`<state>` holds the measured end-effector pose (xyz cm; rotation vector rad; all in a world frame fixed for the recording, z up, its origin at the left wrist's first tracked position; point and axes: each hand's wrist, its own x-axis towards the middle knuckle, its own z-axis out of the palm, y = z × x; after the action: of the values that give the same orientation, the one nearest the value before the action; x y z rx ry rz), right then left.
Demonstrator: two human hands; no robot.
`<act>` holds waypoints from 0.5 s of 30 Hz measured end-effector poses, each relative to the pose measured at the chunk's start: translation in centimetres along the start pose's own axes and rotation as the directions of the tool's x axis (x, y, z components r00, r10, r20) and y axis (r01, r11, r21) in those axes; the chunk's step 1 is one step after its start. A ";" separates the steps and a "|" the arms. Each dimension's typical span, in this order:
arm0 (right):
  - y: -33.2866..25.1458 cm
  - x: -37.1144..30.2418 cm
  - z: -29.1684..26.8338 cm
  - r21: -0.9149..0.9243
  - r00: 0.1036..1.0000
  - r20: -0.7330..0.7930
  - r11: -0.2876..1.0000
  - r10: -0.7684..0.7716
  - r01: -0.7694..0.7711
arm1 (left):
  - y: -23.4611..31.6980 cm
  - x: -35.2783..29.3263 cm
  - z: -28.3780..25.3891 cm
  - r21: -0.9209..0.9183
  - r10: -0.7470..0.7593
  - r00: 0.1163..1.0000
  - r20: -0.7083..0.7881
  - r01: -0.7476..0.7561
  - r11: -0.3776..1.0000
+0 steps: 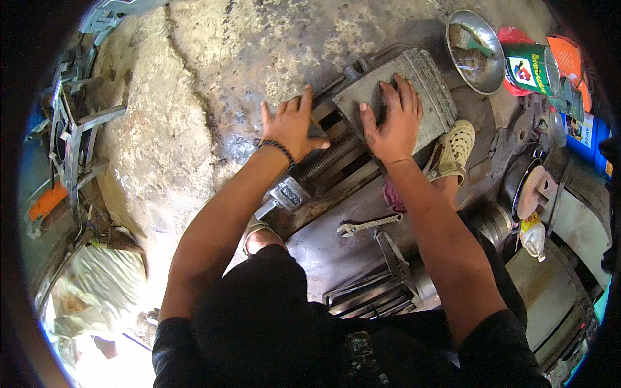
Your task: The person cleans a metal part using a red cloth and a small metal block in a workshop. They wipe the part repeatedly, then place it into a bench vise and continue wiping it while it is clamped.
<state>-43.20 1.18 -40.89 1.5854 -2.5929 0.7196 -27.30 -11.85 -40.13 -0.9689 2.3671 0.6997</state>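
Note:
A heavy grey machine vise (420, 90) lies at a slant on the floor between my feet, its long threaded screw (333, 157) showing between the rails. My left hand (291, 129), a dark beaded bracelet at its wrist, is at the vise's left side with fingers spread and thumb by the dark jaw piece. On the broad flat block, my right hand (396, 126) rests with thumb and fingers apart; its palm side is hidden. Neither hand visibly grips anything. Toward me, the screw ends in a metal block (289, 193) with a short shaft.
An adjustable wrench (369, 224) lies on the floor nearer me, above a slatted metal frame (375, 297). My clog (457, 150) stands right of the vise. A metal bowl (475, 55) and green can (533, 70) are at far right. A metal frame (81, 132) stands left.

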 end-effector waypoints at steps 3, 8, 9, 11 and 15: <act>0.0 0.0 0.1 -0.010 1.000 0.005 1.000 -0.030 0.030 | 0.3 -0.2 -0.2 -0.099 0.125 0.975 -0.184 -0.144 0.985; 0.1 0.1 0.3 -0.035 1.000 -0.010 0.999 -0.023 0.022 | -0.4 -0.1 0.4 0.021 -0.092 0.994 0.056 0.090 0.996; 0.1 0.0 0.3 -0.034 1.000 -0.008 0.999 -0.014 0.014 | -0.6 0.1 0.6 -0.035 -0.005 1.000 -0.027 0.004 0.999; 0.1 0.0 0.2 -0.025 1.000 0.006 0.999 -0.025 0.025 | -0.9 0.6 1.0 -0.097 0.086 0.980 -0.180 -0.105 0.990; 0.1 -0.1 0.2 -0.019 0.999 0.008 0.999 -0.047 0.047 | -0.7 1.3 1.4 -0.100 0.043 0.995 -0.091 -0.052 0.994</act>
<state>-43.26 1.22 -41.09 1.6404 -2.5507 0.6840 -27.32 -12.05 -42.17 -1.0092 2.4593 0.8188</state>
